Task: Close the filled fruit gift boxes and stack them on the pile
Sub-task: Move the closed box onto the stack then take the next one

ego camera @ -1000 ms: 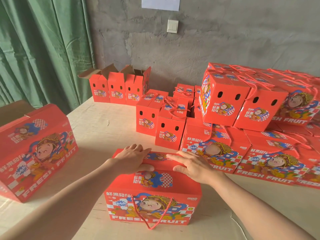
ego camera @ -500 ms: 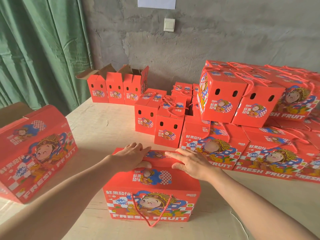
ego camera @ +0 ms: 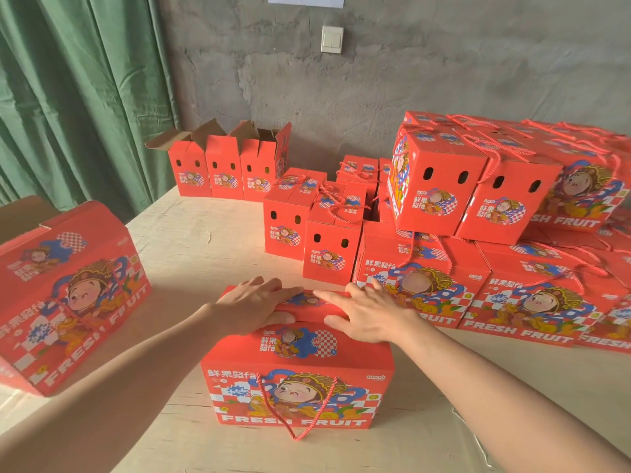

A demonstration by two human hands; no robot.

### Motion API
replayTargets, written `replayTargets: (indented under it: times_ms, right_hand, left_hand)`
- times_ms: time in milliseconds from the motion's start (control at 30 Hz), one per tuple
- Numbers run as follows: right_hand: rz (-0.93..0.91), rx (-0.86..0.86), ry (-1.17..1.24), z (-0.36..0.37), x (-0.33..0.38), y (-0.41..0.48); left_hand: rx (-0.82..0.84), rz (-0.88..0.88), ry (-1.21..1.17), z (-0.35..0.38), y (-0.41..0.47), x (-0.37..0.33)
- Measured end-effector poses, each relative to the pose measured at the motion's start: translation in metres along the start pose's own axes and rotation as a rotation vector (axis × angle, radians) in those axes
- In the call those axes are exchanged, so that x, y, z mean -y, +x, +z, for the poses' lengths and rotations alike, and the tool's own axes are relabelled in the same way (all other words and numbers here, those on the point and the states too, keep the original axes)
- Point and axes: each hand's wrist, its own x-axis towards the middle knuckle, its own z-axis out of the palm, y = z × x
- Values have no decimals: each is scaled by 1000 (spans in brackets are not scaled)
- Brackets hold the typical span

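The red cardboard fruit gift box (ego camera: 297, 380) is sitting at the near middle of the pale wooden table (ego camera: 205, 240). The left hand (ego camera: 254, 303) and right hand (ego camera: 367, 312) are pressing flat on its top flaps, fingers straight and spread. The pile of matching red boxes (ego camera: 512, 206) is standing just beyond, to the right.

The pile (ego camera: 546, 302) runs off the right edge, and the box at left (ego camera: 68, 295) runs off the left edge. The top edge cuts the wall sheet (ego camera: 305, 0). The left hand (ego camera: 254, 303) and right hand (ego camera: 368, 314) hide the top seam of the front box (ego camera: 297, 370). One printed face (ego camera: 418, 285) in the pile is blurred.
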Motion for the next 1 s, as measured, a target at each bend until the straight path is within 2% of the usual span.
replayTargets:
  times_ms: [133, 267, 500, 1000]
  right_hand:
    - [-46, -13, 83, -3, 5, -1]
    - [-40, -11, 62, -4, 8, 3]
    - [-126, -69, 47, -3, 4, 0]
    - [-91, -138, 125, 10, 5, -1]
  left_hand:
    - [-14, -2, -10, 3, 1, 0]
    - [-4, -8, 0, 3, 0, 1]
    - [136, 54, -99, -4, -9, 26]
    - [106, -7, -47, 3, -22, 32]
